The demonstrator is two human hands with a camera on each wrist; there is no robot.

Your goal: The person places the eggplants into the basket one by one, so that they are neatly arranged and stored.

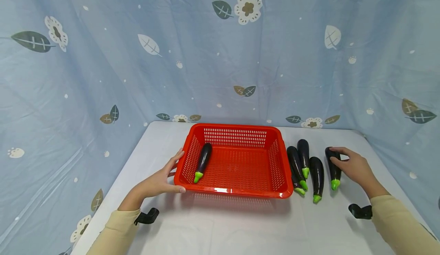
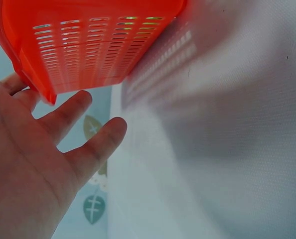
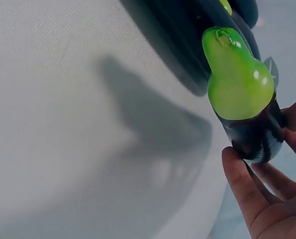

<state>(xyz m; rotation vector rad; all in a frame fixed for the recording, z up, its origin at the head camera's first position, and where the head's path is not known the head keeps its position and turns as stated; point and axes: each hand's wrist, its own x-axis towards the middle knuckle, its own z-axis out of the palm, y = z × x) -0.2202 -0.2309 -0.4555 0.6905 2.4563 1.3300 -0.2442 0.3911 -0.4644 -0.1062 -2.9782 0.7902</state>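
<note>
A red plastic basket [image 1: 233,188] with slotted walls stands in the middle of the white table. One dark eggplant [image 1: 204,157] with a green stem end lies in its left part. My left hand [image 1: 159,180] rests on the basket's near left corner, thumb along the front rim and fingers spread at the left side; in the left wrist view two fingers stretch out straight beside it. To the right, my right hand [image 1: 354,167] grips another eggplant [image 3: 242,94] round its blunt end, with the green end towards me. Whether it touches the table I cannot tell.
Several more eggplants [image 1: 317,175] lie on the table between the basket and my right hand, some side by side against the basket's right wall. A blue patterned curtain [image 1: 206,56] hangs behind and along the sides of the white table [image 1: 223,228].
</note>
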